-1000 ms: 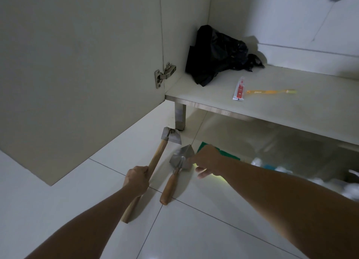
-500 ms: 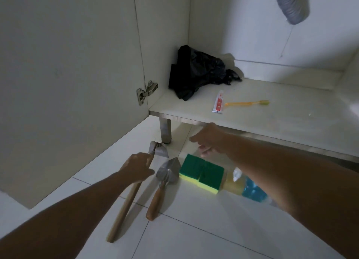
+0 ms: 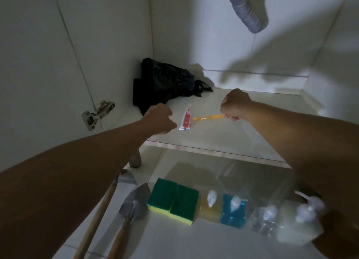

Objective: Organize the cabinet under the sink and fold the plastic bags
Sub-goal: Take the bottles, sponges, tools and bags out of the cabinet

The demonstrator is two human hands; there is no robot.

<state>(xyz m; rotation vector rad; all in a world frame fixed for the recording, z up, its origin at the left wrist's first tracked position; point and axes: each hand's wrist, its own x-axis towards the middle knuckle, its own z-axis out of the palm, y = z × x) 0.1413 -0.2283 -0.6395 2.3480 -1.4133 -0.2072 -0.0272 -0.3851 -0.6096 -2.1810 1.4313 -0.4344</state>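
A crumpled black plastic bag lies in the back left corner of the cabinet floor. In front of it lie a small red and white toothpaste tube and an orange toothbrush. My right hand is closed on the toothbrush's right end, which still rests low on the shelf. My left hand hovers just left of the tube with fingers curled and nothing in it; I cannot tell if it touches the tube.
On the tiled floor in front stand two green and yellow sponges, a yellow bottle, a blue bottle, clear bottles, a trowel and a wooden-handled tool. A grey drain hose hangs above. The open door's hinge is at left.
Both hands rose from the tools on the floor up to the cabinet floor. My left hand let go of the wooden handle. My right hand closed on the toothbrush.
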